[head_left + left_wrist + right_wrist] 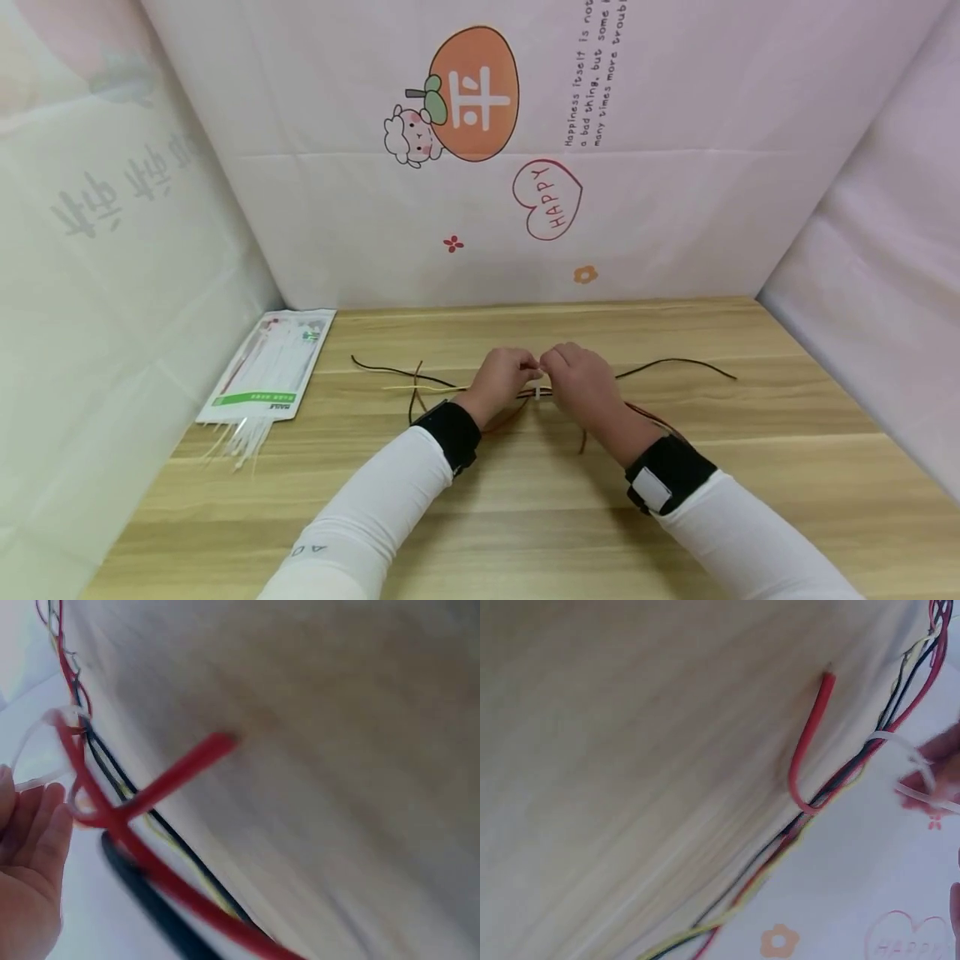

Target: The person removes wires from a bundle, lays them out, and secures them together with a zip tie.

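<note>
A bundle of thin red, black and yellow wires runs left to right below both hands. A white cable tie loops round it, its loop large and loose, standing up from the wires. My left hand pinches the tie between thumb and fingers, on the bundle's left side. From the right, my right hand grips the tie's strip with curled fingers, its fingertips close to the left ones; in its own wrist view it is mostly out of frame. A short red wire end sticks out of the bundle.
A bag of white cable ties lies at the table's left edge, with several loose ties poking out of its near end. Loose black wire ends spread to both sides. A printed cloth wall stands behind the wooden table.
</note>
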{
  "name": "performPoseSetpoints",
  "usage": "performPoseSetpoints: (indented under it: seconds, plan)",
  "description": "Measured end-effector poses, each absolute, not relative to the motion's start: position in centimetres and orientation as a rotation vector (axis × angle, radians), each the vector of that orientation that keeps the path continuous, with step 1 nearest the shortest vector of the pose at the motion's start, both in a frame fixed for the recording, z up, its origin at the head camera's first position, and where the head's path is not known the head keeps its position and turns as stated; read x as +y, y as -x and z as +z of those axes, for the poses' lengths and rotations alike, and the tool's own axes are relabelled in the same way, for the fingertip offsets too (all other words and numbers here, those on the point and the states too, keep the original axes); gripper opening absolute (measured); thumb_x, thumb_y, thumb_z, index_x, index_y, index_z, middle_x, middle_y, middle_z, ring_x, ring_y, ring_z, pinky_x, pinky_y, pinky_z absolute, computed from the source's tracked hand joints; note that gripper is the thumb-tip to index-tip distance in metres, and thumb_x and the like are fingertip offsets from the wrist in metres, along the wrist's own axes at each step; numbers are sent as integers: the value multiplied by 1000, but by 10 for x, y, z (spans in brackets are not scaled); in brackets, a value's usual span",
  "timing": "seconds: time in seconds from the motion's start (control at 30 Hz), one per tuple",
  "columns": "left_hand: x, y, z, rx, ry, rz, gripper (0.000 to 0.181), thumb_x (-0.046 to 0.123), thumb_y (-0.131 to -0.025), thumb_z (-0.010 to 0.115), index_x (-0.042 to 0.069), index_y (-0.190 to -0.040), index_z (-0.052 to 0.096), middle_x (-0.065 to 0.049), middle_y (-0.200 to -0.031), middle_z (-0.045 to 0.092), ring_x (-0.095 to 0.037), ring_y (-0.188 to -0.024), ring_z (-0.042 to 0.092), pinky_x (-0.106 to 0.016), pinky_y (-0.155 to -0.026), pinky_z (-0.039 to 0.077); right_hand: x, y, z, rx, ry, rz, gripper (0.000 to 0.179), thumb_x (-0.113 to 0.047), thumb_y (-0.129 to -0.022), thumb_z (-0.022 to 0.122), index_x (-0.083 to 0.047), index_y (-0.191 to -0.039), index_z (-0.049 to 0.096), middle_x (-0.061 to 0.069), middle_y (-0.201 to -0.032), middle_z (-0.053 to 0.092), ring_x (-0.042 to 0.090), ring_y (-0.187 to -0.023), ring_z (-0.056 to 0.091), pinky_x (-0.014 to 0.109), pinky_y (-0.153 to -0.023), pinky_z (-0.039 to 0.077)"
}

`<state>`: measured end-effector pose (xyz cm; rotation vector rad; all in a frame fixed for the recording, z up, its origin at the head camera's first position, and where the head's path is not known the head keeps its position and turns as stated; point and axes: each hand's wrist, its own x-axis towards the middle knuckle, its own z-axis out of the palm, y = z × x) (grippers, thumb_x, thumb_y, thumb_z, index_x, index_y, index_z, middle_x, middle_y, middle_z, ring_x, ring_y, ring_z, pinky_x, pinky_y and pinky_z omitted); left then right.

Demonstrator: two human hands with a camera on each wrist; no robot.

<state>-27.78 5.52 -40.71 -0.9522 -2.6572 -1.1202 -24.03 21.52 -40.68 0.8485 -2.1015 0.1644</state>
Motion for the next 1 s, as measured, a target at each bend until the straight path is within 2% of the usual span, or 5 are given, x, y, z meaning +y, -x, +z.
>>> performPoseSetpoints:
  seconds: [0.27,0.43,0.6,0.87,1.0]
  plan:
    - [55,274,-405,-2683,870,-1101,13,7,-95,61,3,-99,72,-8,-97,72,-17,-92,67,-21,-76,51,215,232,-403,-2339,-700,276,29,-18,-82,78,-3,-105,68,10,-94,69,23,-76,65,32,-54,51]
    - [57,272,-406,-2704,913,-1089,13,12,-95,61,5,-95,72,-6,-93,72,-15,-85,66,-19,-71,50,216,232,-406,-2303,-740,296,10,-7,-82,76,-7,-91,72,7,-87,71,22,-77,67,32,-57,53]
    - [58,274,-410,-2723,943,-1011,9,9,-92,65,6,-86,70,-4,-86,71,-11,-78,63,-18,-67,47,215,230,-412,-2151,-820,263,16,-2,-73,81,-5,-80,67,7,-78,67,21,-68,64,29,-50,50]
    - [55,274,-409,-2751,940,-991,12,13,-94,63,6,-87,70,-4,-86,70,-10,-73,59,-19,-65,46,213,225,-405,-2303,-730,318,16,-10,-81,77,-6,-94,69,8,-89,70,22,-74,66,32,-52,51]
    - [54,273,-409,-2747,945,-986,13,12,-94,62,6,-86,70,-2,-84,69,-8,-72,58,-18,-65,46,212,226,-403,-2324,-738,289,10,-7,-81,77,-7,-89,70,6,-86,70,22,-75,66,32,-56,52]
